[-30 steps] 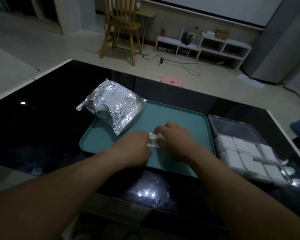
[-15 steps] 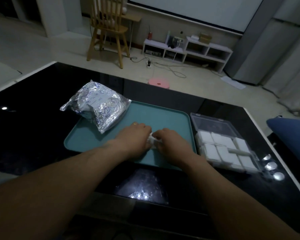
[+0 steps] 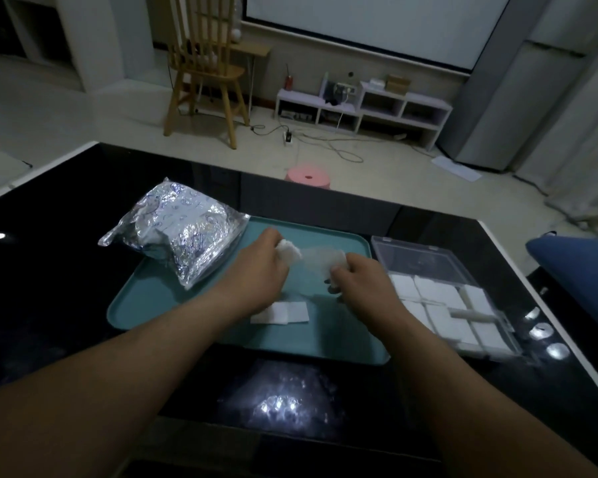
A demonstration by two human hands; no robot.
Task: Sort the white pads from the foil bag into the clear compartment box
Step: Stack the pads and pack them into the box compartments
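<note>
Above the teal tray [image 3: 194, 298], my left hand [image 3: 259, 267] grips a white pad [image 3: 288, 250] at its fingertips. My right hand [image 3: 356, 277] pinches another, blurred white pad [image 3: 325, 259] just to the right of it. Two white pads [image 3: 279, 312] lie flat side by side on the tray below my hands. The crumpled foil bag [image 3: 178, 232] rests on the tray's left rear corner. The clear compartment box [image 3: 425, 257] stands right of the tray, its near cells holding several white pads [image 3: 439, 305].
The tray and box sit on a glossy black table [image 3: 66, 270] with a white edge. A blue cushion [image 3: 580, 267] lies at the far right. Beyond the table are a pink stool [image 3: 308, 175], a wooden chair [image 3: 204, 70] and a low white shelf [image 3: 363, 105].
My hands were pressed together low on the tray; they have lifted and drawn apart, each with a pad, and two pads now lie on the tray beneath them.
</note>
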